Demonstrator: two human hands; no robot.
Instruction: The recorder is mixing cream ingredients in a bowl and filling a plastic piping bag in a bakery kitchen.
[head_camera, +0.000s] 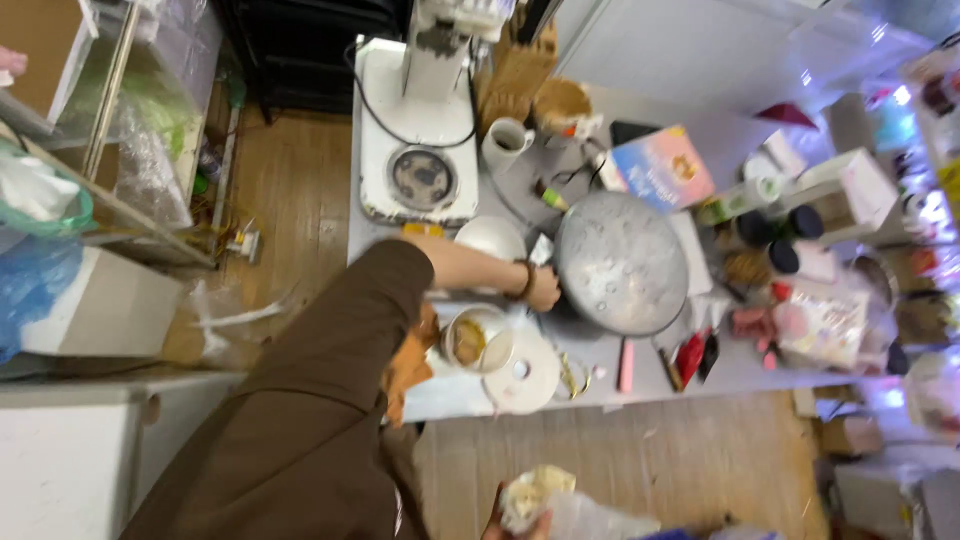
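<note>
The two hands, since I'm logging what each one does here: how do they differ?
The left hand reaches out over the grey table beside the big round metal lid; the right hand stays low over the floor, holding crumpled wrapping. The left wears a wristband.

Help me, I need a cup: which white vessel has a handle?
The white mug, farther back; the white bowl by the left hand has none.

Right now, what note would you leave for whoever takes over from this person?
Left hand: at the rim of the round metal pan on the grey table; grip unclear.
Right hand: low, off the table, closed on a crumpled white bag.
Clear jar and white disc: beside the left arm.
Pan not lifted; bag not set down.
</note>
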